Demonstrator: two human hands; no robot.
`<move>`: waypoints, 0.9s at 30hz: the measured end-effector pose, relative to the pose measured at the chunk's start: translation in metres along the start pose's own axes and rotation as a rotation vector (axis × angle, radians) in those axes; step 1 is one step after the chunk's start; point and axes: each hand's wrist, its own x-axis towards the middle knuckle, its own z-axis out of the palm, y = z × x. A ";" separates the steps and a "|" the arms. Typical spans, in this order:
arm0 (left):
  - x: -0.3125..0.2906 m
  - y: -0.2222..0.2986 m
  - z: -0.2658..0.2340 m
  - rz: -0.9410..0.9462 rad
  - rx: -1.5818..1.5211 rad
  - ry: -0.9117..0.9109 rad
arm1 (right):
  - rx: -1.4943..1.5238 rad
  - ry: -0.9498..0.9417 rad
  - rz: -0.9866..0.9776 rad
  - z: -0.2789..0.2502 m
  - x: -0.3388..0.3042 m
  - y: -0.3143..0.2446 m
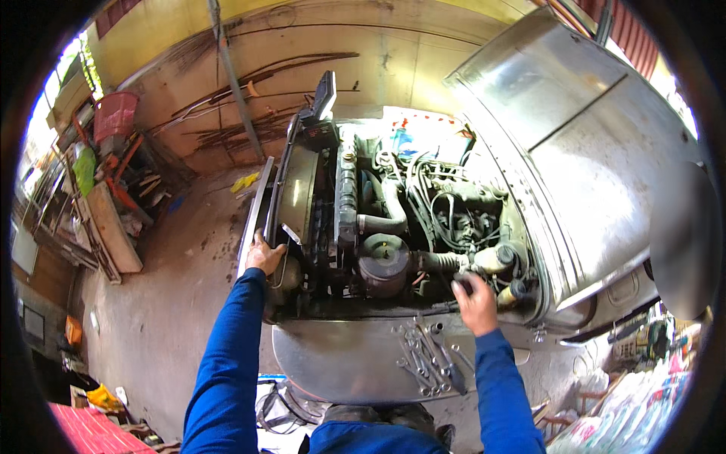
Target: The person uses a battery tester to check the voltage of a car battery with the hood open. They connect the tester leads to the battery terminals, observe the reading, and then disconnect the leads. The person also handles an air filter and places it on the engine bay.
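My left hand (265, 256) rests on the front edge of the vehicle with its fingers apart, beside a pale metal strip (257, 216). Over the near side of the engine bay, my right hand (479, 306) pinches a small black rounded piece (462, 283); its exact kind is hard to make out. Just beyond that hand are a ribbed hose (442, 262) and a yellowish-white reservoir (495, 259). A round grey air filter housing (383, 261) sits between my hands, with the radiator (347, 189) and the engine (469, 197) farther off.
Several wrenches (423, 359) lie on the silver fender (333, 359) in front of me. The raised hood (582, 159) leans at the right. Scrap and a red bucket (115, 116) stand at the left. Plastic-wrapped goods (635, 416) are at the lower right.
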 end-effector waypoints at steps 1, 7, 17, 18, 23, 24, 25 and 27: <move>0.006 0.003 -0.003 -0.036 -0.010 -0.042 | 0.039 -0.077 -0.015 0.006 0.036 -0.006; 0.002 0.023 0.002 -0.228 0.020 0.059 | -0.112 -0.264 -0.345 0.068 0.244 -0.054; -0.002 0.031 0.001 -0.214 0.081 0.121 | 0.204 -0.421 0.072 0.202 0.476 -0.127; -0.002 0.032 0.000 -0.209 0.070 0.127 | 0.204 -0.413 0.153 0.220 0.486 -0.131; -0.006 0.040 -0.009 -0.227 0.039 0.125 | 0.420 -0.586 0.296 0.290 0.514 -0.126; -0.006 0.042 -0.011 -0.238 0.042 0.119 | 0.397 -0.689 0.322 0.298 0.517 -0.125; -0.006 0.042 -0.013 -0.237 0.028 0.116 | 0.357 -0.750 0.373 0.306 0.518 -0.126; -0.006 0.044 -0.014 -0.255 0.033 0.129 | 0.302 -0.598 0.295 0.317 0.509 -0.123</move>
